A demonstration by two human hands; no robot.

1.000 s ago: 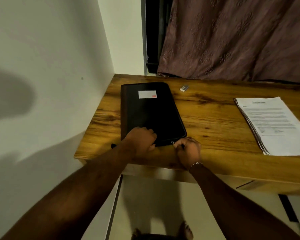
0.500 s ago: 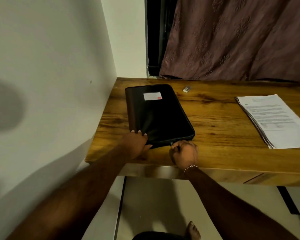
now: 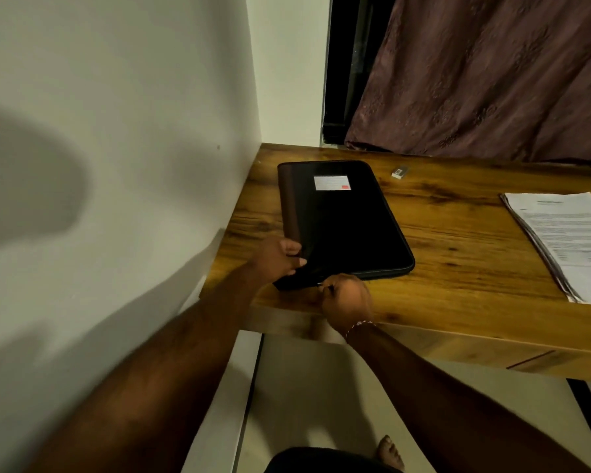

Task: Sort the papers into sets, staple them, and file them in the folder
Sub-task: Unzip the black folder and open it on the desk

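White wall [image 3: 116,131] fills the left side and meets the left edge of a wooden table [image 3: 458,295]. A black folder [image 3: 342,227] lies flat near the table's left edge, running from near the back edge almost to the front edge, with a pale label [image 3: 331,183] on its far end. The left hand [image 3: 278,259] grips the folder's near left corner, fingers curled over the cover. Just beside it, at the front edge, the right hand [image 3: 347,298] pinches a small metal tab [image 3: 320,284] on the folder's near edge; a bracelet [image 3: 359,327] circles that wrist. A small grey block [image 3: 400,171] sits near the back edge, just right of the folder. A stack of printed papers [image 3: 570,240] lies toward the right end, well apart from the folder. A dark curtain [image 3: 492,73] hangs behind the table.
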